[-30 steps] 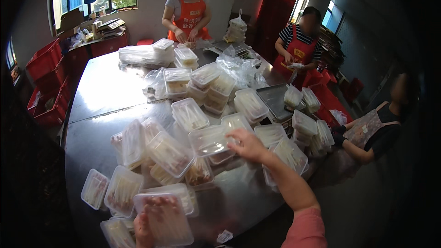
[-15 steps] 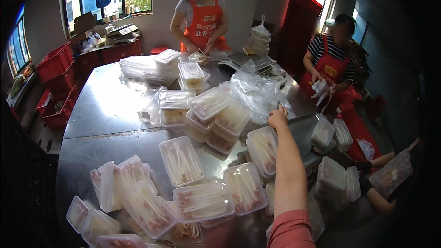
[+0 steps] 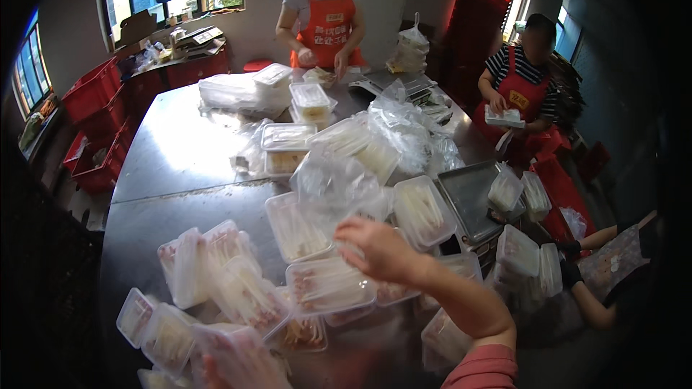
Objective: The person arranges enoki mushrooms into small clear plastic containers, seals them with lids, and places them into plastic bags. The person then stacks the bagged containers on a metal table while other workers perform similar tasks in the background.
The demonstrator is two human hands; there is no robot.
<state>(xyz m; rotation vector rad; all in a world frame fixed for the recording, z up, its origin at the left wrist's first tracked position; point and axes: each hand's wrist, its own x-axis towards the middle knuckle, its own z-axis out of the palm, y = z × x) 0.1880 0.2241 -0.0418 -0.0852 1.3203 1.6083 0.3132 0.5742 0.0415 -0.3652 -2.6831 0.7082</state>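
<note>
My right hand (image 3: 376, 248) is over the middle of the table, its fingers curled at the lower edge of a thin clear plastic bag (image 3: 335, 186). The bag billows above several lidded plastic boxes. Under the hand lies a clear box (image 3: 328, 288) of long pale strips with reddish ends. At the lower edge, a similar box (image 3: 241, 356) is raised and blurred. My left hand (image 3: 210, 373) shows only as a smeared, skin-coloured patch at that box, mostly hidden by it. More filled boxes (image 3: 249, 295) lie stacked on the left.
A heap of clear bags (image 3: 404, 133) lies beyond the boxes, near a grey metal tray (image 3: 472, 198). Across the steel table (image 3: 155, 227) a person in a red apron (image 3: 328, 29) works. Another person (image 3: 515, 90) holds a white box; gloved hands (image 3: 571, 274) are at the right.
My right hand has come back from the bag heap toward me, bringing a clear bag over the boxes. A box at the lower edge has been raised. The person at the right now holds a white box.
</note>
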